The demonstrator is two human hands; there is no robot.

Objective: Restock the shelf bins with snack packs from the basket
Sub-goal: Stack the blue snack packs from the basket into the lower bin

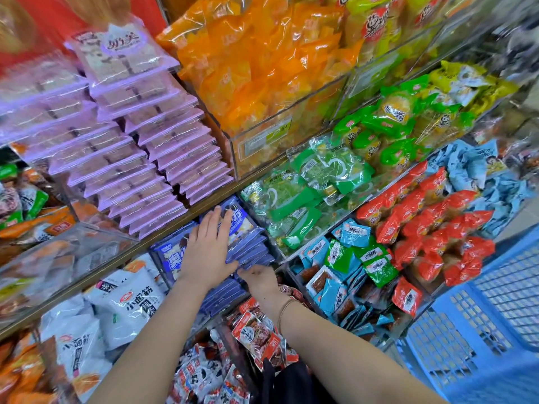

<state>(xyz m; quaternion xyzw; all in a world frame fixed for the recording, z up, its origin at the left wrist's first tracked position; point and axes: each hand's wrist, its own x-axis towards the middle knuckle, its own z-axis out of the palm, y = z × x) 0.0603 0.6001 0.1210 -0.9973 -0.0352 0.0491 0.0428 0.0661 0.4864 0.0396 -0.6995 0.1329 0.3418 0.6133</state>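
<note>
Snack packs (248, 237), dark blue and too overlapped to be counted, are stacked in one clear shelf bin (275, 256) beneath the left hand (208, 246), which is laid flat on them, fingers spread. The right hand (259, 278) is set against the stack's near edge; its fingertips are hidden, so its hold cannot be told. One blue basket (481, 330) is seen well right of it.
</note>
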